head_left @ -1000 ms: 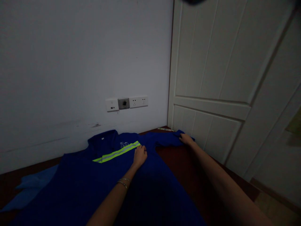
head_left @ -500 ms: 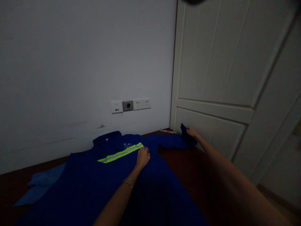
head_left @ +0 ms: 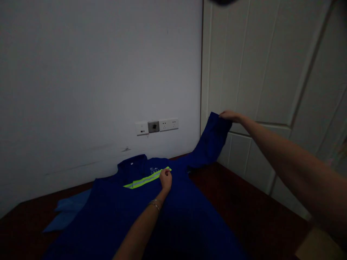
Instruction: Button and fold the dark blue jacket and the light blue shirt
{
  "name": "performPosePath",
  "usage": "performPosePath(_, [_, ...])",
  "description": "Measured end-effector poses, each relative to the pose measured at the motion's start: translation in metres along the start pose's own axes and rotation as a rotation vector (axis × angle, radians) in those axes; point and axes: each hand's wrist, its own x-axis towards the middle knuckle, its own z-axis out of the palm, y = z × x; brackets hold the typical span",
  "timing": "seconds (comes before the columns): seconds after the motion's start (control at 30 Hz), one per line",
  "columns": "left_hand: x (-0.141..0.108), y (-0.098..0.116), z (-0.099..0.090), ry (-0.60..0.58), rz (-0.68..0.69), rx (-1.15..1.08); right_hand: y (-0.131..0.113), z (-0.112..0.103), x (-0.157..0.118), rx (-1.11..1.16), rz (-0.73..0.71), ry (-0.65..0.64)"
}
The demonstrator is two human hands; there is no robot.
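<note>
A dark blue work jacket [head_left: 179,202] lies spread out, its collar toward the wall and a yellow-green reflective strip [head_left: 145,181] across the chest. At the right end of that strip, my left hand [head_left: 166,179] is closed with its fingers curled on the chest fabric. My right hand [head_left: 230,116] pinches the cuff end of one sleeve [head_left: 210,141] and holds it up in front of the door. The sleeve slopes from the shoulder up to those fingers. Dark shadow hides the jacket's lower part.
The dark red-brown surface [head_left: 238,202] under the jacket meets a white wall [head_left: 94,90] with a row of sockets [head_left: 168,124]. A white panelled door [head_left: 244,72] stands close on the right. Light blue cloth [head_left: 69,207] shows from beneath the jacket at left.
My right hand has lifted the sleeve end well off the surface, up along the door. My left hand stays by the strip's end, its fingers more curled. The view has shifted slightly.
</note>
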Motion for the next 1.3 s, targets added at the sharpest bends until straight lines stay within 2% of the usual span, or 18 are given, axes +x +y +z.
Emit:
performPosePath(0.1, [0.023,0.01,-0.021,0.001,-0.079,-0.109,-0.045,-0.019,0.006,0.042,0.091,-0.15])
performPosePath(0.17, [0.048,0.028,-0.045,-0.037,-0.095,-0.196,-0.074,-0.029,0.009,0.066,0.044,-0.164])
performPosePath(0.27, [0.09,0.067,-0.092,-0.085,-0.108,-0.31,-0.115,-0.041,0.009,0.08,-0.033,-0.17])
performPosePath(0.4, [0.132,0.119,-0.166,-0.133,0.012,-0.429,-0.166,-0.052,0.008,0.129,-0.076,-0.212])
performPosePath(0.47, [0.142,0.138,-0.201,-0.231,0.04,-0.462,-0.19,-0.054,0.007,0.156,-0.112,-0.216])
performPosePath(0.53, [0.144,0.151,-0.232,-0.274,0.043,-0.46,-0.212,-0.055,0.004,0.167,-0.155,-0.228])
performPosePath(0.67, [0.136,0.162,-0.281,-0.319,0.006,-0.424,-0.252,-0.047,-0.007,0.159,-0.281,-0.286])
performPosePath(0.77, [0.126,0.155,-0.308,-0.352,-0.069,-0.449,-0.273,-0.032,-0.017,0.151,-0.382,-0.363])
performPosePath(0.83, [0.118,0.141,-0.321,-0.402,-0.183,-0.472,-0.283,-0.014,-0.02,0.151,-0.442,-0.42])
performPosePath(0.93, [0.1,0.109,-0.336,-0.479,-0.381,-0.452,-0.293,0.024,-0.019,0.17,-0.547,-0.47])
performPosePath(1.03, [0.072,0.069,-0.354,-0.565,-0.506,-0.415,-0.304,0.067,-0.03,0.211,-0.678,-0.476])
performPosePath(1.13, [0.037,0.032,-0.375,-0.633,-0.623,-0.424,-0.324,0.097,-0.073,0.206,-0.784,-0.499])
performPosePath(1.2, [0.013,0.013,-0.39,-0.685,-0.69,-0.434,-0.342,0.108,-0.118,0.145,-0.858,-0.549])
performPosePath(1.3, [-0.018,-0.004,-0.41,-0.726,-0.733,-0.484,-0.367,0.12,-0.193,-0.063,-0.951,-0.585])
